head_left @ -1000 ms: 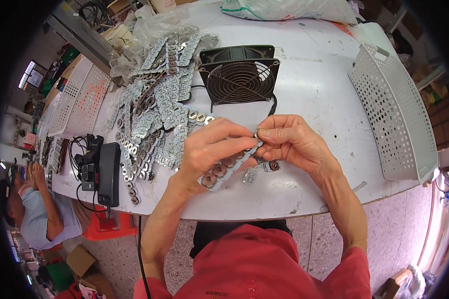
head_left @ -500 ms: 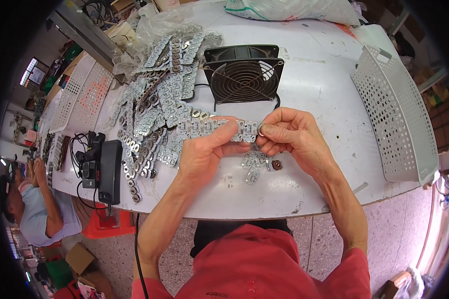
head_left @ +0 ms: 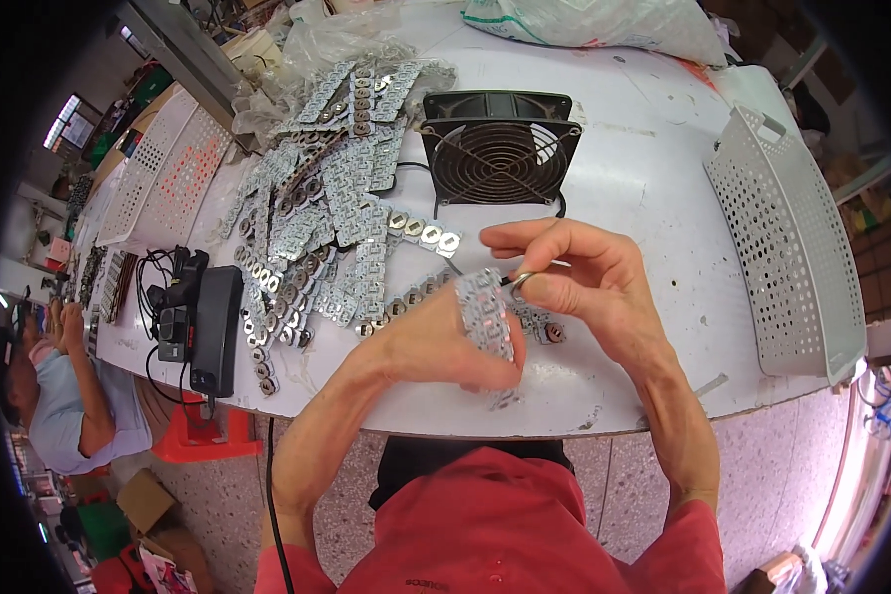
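Note:
My left hand (head_left: 436, 342) is closed round a silvery strip of small square circuit boards (head_left: 483, 307), which now runs crosswise over the fingers toward the table's front. Close to the strip's upper end, my right hand (head_left: 594, 287) pinches a small metal ring (head_left: 522, 282) between thumb and bent fingers; its index finger is raised toward the left. A short dark bit shows between ring and strip, too small to name. Loose board pieces and a brown round part (head_left: 553, 333) lie beneath the right hand, partly hidden. To the left spreads a heap of similar strips (head_left: 317, 198), many with round metal discs.
A black fan (head_left: 500, 148) stands beyond my hands. Perforated baskets flank the table: a grey one (head_left: 787, 257) at right, a white one (head_left: 158, 168) at left. Black devices with cables (head_left: 216, 332) lie front left. A co-worker (head_left: 84, 396) sits at far left.
The strip has turned from lying sideways to pointing toward me, as my left hand rolled over and came nearer. My right hand keeps the ring, its index finger now lifted away.

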A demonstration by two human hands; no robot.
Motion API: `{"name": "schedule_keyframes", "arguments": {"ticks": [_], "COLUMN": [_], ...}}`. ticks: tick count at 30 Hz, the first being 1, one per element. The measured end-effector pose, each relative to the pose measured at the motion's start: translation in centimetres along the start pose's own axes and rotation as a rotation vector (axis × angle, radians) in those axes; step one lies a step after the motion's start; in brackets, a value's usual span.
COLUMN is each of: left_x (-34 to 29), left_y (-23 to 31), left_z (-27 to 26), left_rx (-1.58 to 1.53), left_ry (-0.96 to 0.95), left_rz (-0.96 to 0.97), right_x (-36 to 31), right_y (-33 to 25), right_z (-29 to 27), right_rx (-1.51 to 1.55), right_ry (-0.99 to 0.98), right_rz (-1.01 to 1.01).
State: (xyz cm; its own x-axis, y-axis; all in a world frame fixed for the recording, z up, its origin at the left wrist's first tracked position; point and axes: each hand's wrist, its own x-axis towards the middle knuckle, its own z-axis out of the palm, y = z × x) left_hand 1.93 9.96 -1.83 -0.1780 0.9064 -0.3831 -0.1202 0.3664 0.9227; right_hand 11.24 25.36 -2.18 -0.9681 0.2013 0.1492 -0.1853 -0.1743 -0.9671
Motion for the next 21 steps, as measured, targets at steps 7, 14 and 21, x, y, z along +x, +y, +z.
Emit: {"name": "schedule_keyframes", "arguments": {"ticks": [7,14,21], "left_x": [0.3,1.2,1.4], "left_y": [-1.0,-1.9,-1.6], "left_z": [-0.7,-2.5,-1.1], "left_rx": [0.073,-0.893,-0.763], "left_ry": [-0.059,0.001,0.269], "left_rz": [0.074,0.245,0.378], "right_x": [-0.3,0.0,-0.1], "right_y": [0.2,0.9,1.6], "right_z": [-0.1,-0.9,-0.5], "right_rx": [-0.061,0.296,0.325], "right_ry": [0.041,0.333,0.375], "right_rz": [0.090,0.060,0.054]}}
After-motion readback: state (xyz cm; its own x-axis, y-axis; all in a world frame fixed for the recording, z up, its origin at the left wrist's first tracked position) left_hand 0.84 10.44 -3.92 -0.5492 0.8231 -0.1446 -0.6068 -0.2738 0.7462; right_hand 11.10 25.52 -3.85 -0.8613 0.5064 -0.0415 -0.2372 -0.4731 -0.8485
